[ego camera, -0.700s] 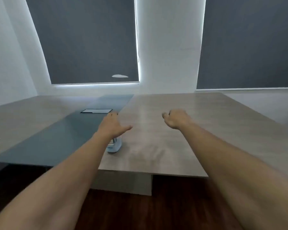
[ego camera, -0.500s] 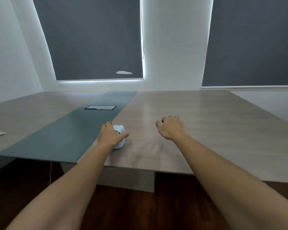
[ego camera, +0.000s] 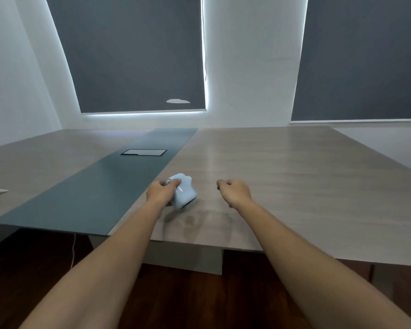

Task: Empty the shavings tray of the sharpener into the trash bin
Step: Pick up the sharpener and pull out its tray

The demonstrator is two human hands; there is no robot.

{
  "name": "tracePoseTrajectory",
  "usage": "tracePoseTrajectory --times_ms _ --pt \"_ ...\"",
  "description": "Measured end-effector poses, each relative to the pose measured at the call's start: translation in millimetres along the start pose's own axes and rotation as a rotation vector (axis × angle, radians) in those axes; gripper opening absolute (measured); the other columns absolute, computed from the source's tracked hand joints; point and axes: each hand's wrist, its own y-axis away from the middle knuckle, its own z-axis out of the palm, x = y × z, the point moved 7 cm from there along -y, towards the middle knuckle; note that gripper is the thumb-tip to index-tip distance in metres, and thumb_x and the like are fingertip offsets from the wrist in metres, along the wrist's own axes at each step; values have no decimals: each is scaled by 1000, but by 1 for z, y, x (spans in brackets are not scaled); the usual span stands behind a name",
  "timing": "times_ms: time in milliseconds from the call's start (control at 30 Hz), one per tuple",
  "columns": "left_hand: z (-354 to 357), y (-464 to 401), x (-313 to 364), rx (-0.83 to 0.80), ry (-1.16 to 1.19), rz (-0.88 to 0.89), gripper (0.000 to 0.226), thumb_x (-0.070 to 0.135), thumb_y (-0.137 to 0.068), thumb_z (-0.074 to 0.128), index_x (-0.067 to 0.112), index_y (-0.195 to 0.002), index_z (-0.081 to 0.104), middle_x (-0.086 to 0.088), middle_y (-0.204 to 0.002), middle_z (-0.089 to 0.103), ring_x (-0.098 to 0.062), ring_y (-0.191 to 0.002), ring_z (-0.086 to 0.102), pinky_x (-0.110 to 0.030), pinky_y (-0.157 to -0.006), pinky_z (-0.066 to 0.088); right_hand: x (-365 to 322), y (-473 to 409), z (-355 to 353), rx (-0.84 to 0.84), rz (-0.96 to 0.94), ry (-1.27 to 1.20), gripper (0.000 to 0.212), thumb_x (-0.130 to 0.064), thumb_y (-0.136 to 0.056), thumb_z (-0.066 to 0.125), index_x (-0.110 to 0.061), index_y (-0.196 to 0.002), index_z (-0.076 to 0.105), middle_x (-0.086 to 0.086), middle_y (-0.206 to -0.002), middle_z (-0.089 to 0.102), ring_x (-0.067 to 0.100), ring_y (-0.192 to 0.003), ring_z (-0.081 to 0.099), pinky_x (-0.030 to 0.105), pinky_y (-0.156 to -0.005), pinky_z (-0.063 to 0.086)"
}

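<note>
The person's left hand (ego camera: 160, 192) is closed around a pale blue pencil sharpener (ego camera: 183, 191), gripping it from its left side with the fingers wrapped over the upper part. The sharpener is a small, rounded, glossy plastic body, tilted so that its top leans away from the camera and its lower end points toward the near edge of the table (ego camera: 282, 186). A dark patch shows at that lower right end, and a small greyish round part sits at the top beside the fingers; motion blur hides finer detail. It cannot be told whether its base touches the table surface or is just above it.

The sharpener is on the light wood-grain part of the table, just beside the dark grey-green strip (ego camera: 100, 193) that runs along the tabletop. The right hand (ego camera: 235, 192) hovers near the sharpener, apart from it, with the fingers curled loosely inward and holding nothing.
</note>
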Motion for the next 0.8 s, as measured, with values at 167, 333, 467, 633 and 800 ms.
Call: tracePoseTrajectory --times_ms 167,333,467,633,800 --pt "40 19 13 -223 274 -70 27 36 -85 63 15 -101 65 -12 -103 69 -30 -89 67 -45 -75 59 21 19 16 -299 324 -454 65 -59 -87 50 -2 -114 61 14 -102 65 29 -85 63 39 -72 58" --pt "70 37 28 -334 284 -23 22 34 -86 62 16 -99 66 -10 -90 66 -25 -75 63 -35 -61 52 23 24 10 -322 310 -645 73 -68 -79 60 -3 -112 61 13 -104 65 27 -87 66 40 -74 60" --pt "85 47 38 -408 269 10 18 33 -87 61 17 -96 65 -9 -87 67 -25 -74 63 -35 -62 52 23 23 2 -299 262 -723 68 -58 -78 69 -6 -121 61 11 -105 67 25 -91 66 37 -74 59" --pt "90 51 44 -427 235 47 22 35 -86 63 16 -96 67 -10 -91 68 -26 -77 64 -35 -64 53 29 20 -9 -267 255 -755 65 -52 -79 72 -3 -121 61 14 -109 67 23 -94 65 36 -76 59" --pt "93 53 47 -403 221 62 27 35 -83 65 14 -99 69 -9 -93 68 -26 -79 65 -32 -59 52 35 19 -22 -189 252 -821 46 -45 -83 71 -8 -109 63 10 -96 67 22 -86 66 36 -72 57"
